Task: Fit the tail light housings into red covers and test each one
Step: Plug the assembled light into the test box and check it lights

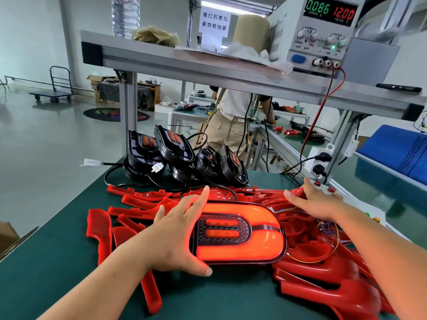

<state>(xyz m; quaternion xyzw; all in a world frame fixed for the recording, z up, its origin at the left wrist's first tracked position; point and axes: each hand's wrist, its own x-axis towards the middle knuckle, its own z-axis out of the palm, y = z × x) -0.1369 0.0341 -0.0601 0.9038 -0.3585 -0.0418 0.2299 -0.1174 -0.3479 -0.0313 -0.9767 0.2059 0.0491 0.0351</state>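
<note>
— Free room?
— Bare green mat (53, 269), near left and along near edge. Air between mat and overhead shelf (184, 63); left of shelf post (128, 107) unobstructed.
— In the way?
— Centre: lit tail light (242, 234), left hand (175, 234) against its left end. Red covers (143, 204) heaped left, behind, right. Far edge: black housings (184, 155), cables (108, 179) trailing onto mat. Right: right hand (316, 202) resting on covers, loose wires (323, 224) beside, control box (353, 199) just beyond; red lead (323, 107) hanging from above

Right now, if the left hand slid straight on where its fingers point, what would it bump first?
The left hand would likely meet the red covers behind the lit lamp, then the black housings.
</note>
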